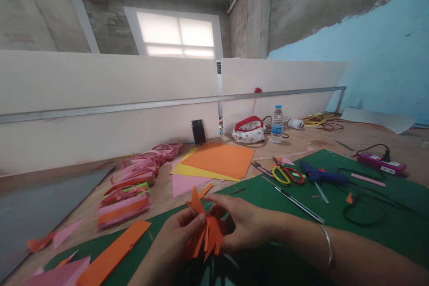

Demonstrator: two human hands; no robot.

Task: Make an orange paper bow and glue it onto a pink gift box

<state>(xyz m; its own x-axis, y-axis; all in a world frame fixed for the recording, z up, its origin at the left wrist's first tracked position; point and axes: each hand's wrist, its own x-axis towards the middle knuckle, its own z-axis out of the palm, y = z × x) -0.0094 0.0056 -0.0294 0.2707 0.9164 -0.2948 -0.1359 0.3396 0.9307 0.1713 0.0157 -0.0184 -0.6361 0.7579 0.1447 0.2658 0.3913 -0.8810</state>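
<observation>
An orange paper flower (212,234) with pointed, spread petals is between my two hands, low in the middle of the head view. My left hand (179,234) pinches it, thumb pressed on the petals near its centre. My right hand (239,221) curves round its right side, forefinger reaching over the top and thumb below, touching the petals. The lower part of the flower lies in shadow. Beneath my hands is a green cutting mat (264,205). To the left lies a long folded orange paper strip (115,250).
Orange paper sheets (219,159) lie ahead over yellow and pink ones. To the right are scissors (288,174), a pen (295,201), a blue glue gun (323,176) with a cable and a purple power strip (382,164). Pink paper bundles (129,187) line the left; a water bottle (276,125) stands behind.
</observation>
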